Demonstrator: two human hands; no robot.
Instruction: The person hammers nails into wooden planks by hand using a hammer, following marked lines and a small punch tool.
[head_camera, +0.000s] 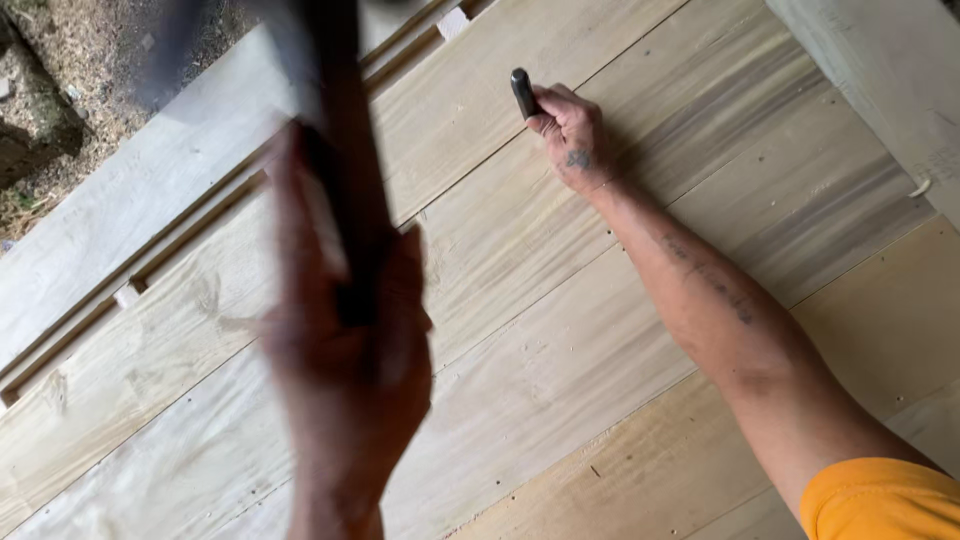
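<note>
**A:** Since the left hand (345, 370) is smeared with blur, how much can you read of its grip?
**B:** Enough. It's closed around a dark handle (345, 150) that runs up and out of the top edge. The head of the tool isn't in view, so it's a hammer by guess only.

**A:** And the right hand (570, 130)?
**B:** Wrapped tight round a short dark punch (523, 92), with only the butt end showing above the fist. The tip is hidden, and the fist rests on the boards (560, 330) near a seam, well apart from the left hand.

**A:** How would the punch handle?
**B:** My judgement is solid metal: stiff, small, dense for its size, smooth enough to slip. Hold it low on the shank with fingers clear of the struck end, as it's held now.

**A:** The handle?
**B:** Rigid and probably top-heavy, best taken near the far end for swing. The grip sits about there, though the blur makes that uncertain.

**A:** The boards?
**B:** Pale planks laid edge to edge, looking soft and easy to dent. A long slot (190, 235) runs along the left side with small wood blocks (127, 295) in it.

**A:** Any packages, labels or signs?
**B:** None that I can see. There's just an orange sleeve (880, 495) at the bottom right, a pale beam (880, 70) at the top right, and bare ground (90, 90) at the top left.
</note>
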